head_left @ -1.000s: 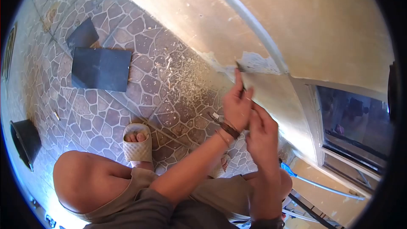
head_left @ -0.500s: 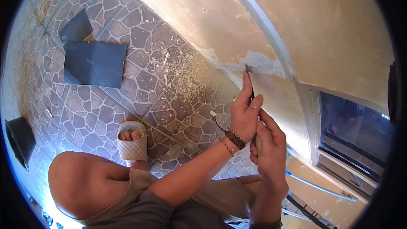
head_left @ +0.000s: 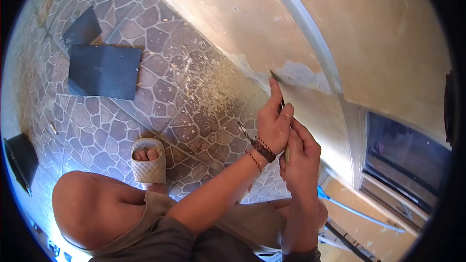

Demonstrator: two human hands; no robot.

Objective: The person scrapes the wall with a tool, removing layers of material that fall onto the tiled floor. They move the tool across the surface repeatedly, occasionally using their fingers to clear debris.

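Observation:
A slim chisel [head_left: 282, 101] with a narrow dark blade and a pale yellowish handle is held in both hands. My left hand [head_left: 274, 125], with braided bracelets at the wrist, closes around the blade, its index finger stretched along it towards the tip. Behind it, my right hand [head_left: 302, 157] wraps the handle, which is mostly hidden by the fingers. The blade tip is at the left end of a pale, bare patch [head_left: 303, 75] on the beige surface [head_left: 262, 29]; whether it touches cannot be made out.
Wood shavings [head_left: 208, 85] lie scattered on the stone-patterned floor [head_left: 104, 121] below the surface. Two dark sheets [head_left: 104, 72] rest at the left, with a black container [head_left: 22, 157] nearer. A window frame [head_left: 361, 150] and a blue hose-like strip [head_left: 359, 211] are at the right.
Both hands and the chisel have shifted left, and the tip now sits further left along the pale patch. The whole view has moved slightly too. Both hands keep their grip.

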